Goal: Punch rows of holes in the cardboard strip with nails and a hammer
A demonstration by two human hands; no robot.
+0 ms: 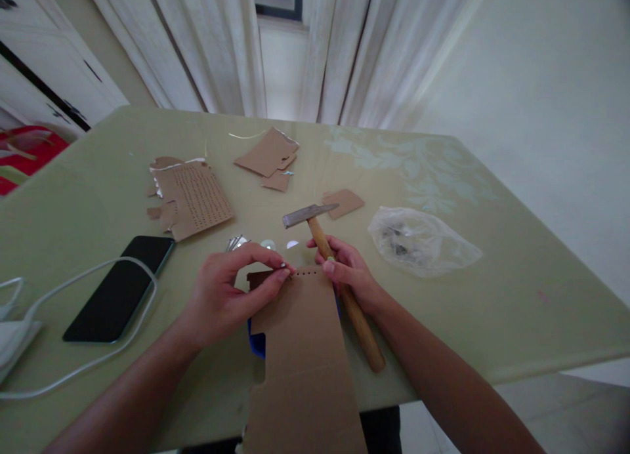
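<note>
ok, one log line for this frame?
left hand: pinches small nail on brown cardboard strip | right hand: grips wooden-handled hammer | black phone: left

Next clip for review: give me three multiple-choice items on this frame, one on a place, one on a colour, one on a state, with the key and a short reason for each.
1. Where does the phone lie?
A. left of the left hand
B. right of the plastic bag
C. on the cardboard strip

2. What colour is the thing under the cardboard strip?
A. red
B. blue
C. yellow

3. How is the hammer held?
A. lying untouched on the table
B. gripped by its wooden handle in the right hand
C. held by its metal head in the left hand

Key: 1 A, the phone lies beyond the left hand, by a white cable. 2 B, a blue edge shows. 3 B, the right hand wraps the handle.
</note>
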